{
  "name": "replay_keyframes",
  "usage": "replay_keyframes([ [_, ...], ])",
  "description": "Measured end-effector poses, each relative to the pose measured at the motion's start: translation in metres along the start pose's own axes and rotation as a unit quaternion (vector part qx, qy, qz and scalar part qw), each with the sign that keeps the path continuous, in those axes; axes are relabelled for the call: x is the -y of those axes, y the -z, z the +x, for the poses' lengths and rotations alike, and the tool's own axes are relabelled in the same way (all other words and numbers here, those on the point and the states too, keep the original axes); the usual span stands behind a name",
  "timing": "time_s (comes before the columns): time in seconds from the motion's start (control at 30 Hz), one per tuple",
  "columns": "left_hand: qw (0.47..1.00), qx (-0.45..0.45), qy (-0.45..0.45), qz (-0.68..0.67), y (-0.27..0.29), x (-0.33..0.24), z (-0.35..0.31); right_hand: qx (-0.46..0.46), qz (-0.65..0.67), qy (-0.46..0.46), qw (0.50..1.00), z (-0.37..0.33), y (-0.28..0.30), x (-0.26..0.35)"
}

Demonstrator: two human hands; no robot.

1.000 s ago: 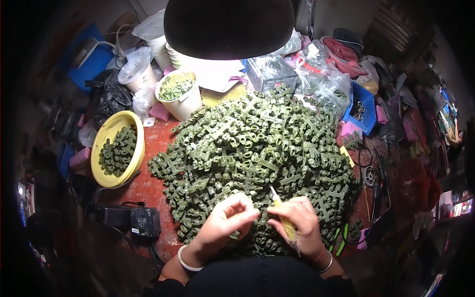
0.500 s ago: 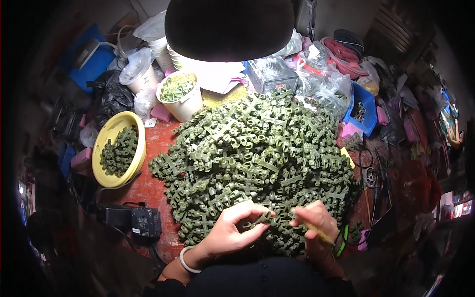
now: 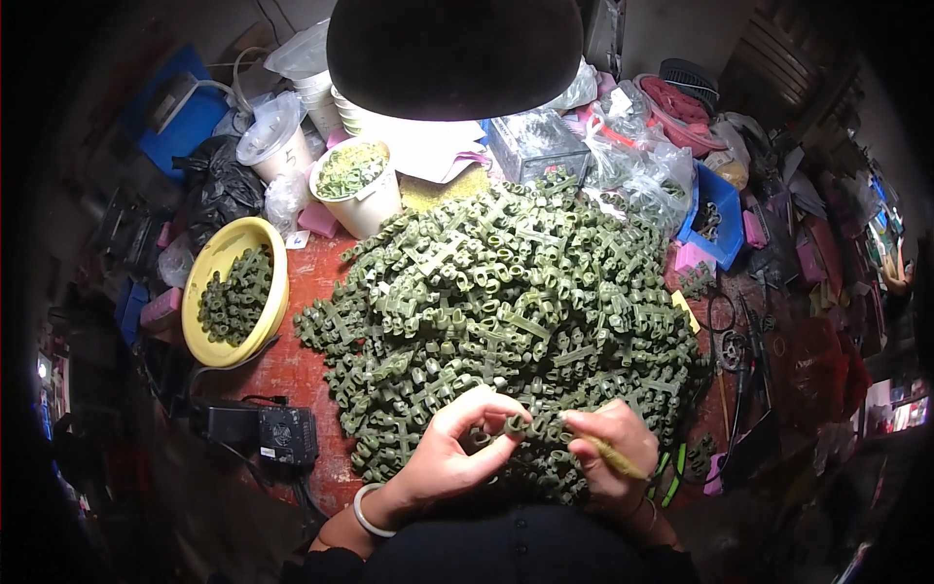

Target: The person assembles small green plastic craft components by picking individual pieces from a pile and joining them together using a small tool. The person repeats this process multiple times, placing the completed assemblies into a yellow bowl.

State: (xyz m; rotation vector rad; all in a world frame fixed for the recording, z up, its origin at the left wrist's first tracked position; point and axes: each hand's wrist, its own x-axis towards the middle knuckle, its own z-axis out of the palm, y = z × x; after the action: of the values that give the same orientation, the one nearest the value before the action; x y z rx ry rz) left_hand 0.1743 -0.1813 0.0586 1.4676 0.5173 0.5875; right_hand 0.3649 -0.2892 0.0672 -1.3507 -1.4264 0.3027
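Note:
A large heap of dark green moulded pieces (image 3: 525,292), small ring-like and tubular shapes joined in clusters, covers the middle of the red table. At its near edge my left hand (image 3: 465,443), with a white bangle on the wrist, pinches one green moulded piece (image 3: 516,425) between thumb and fingertips. My right hand (image 3: 618,446) is closed around a slim tool with a yellowish handle (image 3: 615,457). The handle's end sticks out toward the lower right. The tool's tip points at the piece in my left hand; whether they touch I cannot tell.
A yellow bowl (image 3: 283,292) with more green pieces stands at the left, above a black power adapter (image 3: 287,435). Behind the heap are a white bucket (image 3: 375,209) of green scraps, a clear box (image 3: 538,146) and plastic bags. A blue bin (image 3: 725,255) stands right. A dark lamp-like shape (image 3: 452,58) overhangs.
My right hand has moved slightly left, bringing the tool closer to the left hand. The left hand has shifted a little left and up, still pinching the green piece.

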Motion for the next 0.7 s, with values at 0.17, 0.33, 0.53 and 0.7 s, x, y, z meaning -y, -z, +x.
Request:
replay_keyframes([
  [0.17, 0.990, -0.013, 0.050, -0.130, -0.002, -0.010, 0.001, 0.004, 0.116, -0.007, 0.993, -0.001, 0.002, -0.004],
  [0.33, 0.988, 0.014, 0.064, -0.140, 0.000, -0.011, 0.000, 0.016, 0.093, -0.052, 0.994, 0.000, -0.001, 0.001],
  [0.53, 0.997, -0.002, 0.031, -0.075, 0.002, -0.004, -0.001, 0.015, 0.142, -0.025, 0.989, 0.001, 0.001, 0.000],
  [0.7, 0.995, 0.034, 0.080, -0.054, 0.005, -0.019, 0.003, 0.034, 0.120, -0.040, 0.991, 0.002, 0.004, -0.001],
])
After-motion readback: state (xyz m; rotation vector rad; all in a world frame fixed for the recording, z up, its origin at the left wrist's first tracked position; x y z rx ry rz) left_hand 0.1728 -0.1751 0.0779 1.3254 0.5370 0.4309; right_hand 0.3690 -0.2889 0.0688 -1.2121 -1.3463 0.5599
